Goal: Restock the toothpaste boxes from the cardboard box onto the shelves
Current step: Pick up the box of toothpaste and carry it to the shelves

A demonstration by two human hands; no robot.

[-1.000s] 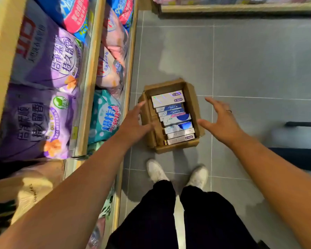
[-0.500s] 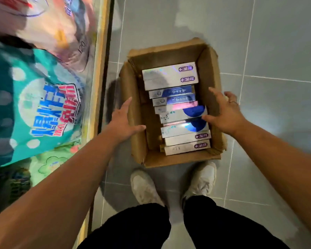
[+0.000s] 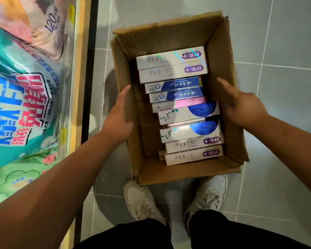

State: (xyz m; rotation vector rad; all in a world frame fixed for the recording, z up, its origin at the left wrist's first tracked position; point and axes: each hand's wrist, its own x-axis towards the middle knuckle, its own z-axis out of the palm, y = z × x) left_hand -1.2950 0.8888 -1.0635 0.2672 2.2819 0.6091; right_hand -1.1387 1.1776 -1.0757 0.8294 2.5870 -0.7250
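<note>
An open brown cardboard box [image 3: 221, 56] sits on the grey tiled floor [image 3: 285, 42], its flaps folded down inside, just ahead of 2 white worn sneakers [image 3: 144, 200]. Inside it a row of long rectangular toothpaste boxes [image 3: 185, 112] lies flat, each crossways to the box and packed toward its right wall, leaving a bare strip of cardboard along the left. From far end to near end there are 2 silvery white boxes with purple logos [image 3: 172, 64], 2 blue and white boxes [image 3: 176, 90], 1 box with a pink patch [image 3: 190, 102], 2 white boxes with dark blue circles [image 3: 188, 123], and 2 more white boxes with purple logos [image 3: 194, 150].

The left hand [image 3: 118, 117] lies against the outer face of the box's left wall, fingers extended forward along the rim and the thumb hooked over the edge; its grip is loose and released, closed on nothing. The right hand [image 3: 244, 106] is over the right wall, fingers spread and pointing forward, palm facing inward; its grip is also released, and whether the palm actually touches the cardboard cannot be told.

To the left, a pale wooden shelf edge [image 3: 79, 105] runs along the floor. Behind it lie large soft plastic packs: a teal one with blue and red lettering [image 3: 23, 105], a pink one [image 3: 34, 24] farther off, and a light green one [image 3: 16, 178] nearer. Black trouser legs [image 3: 223, 230] fill the bottom of the view.
</note>
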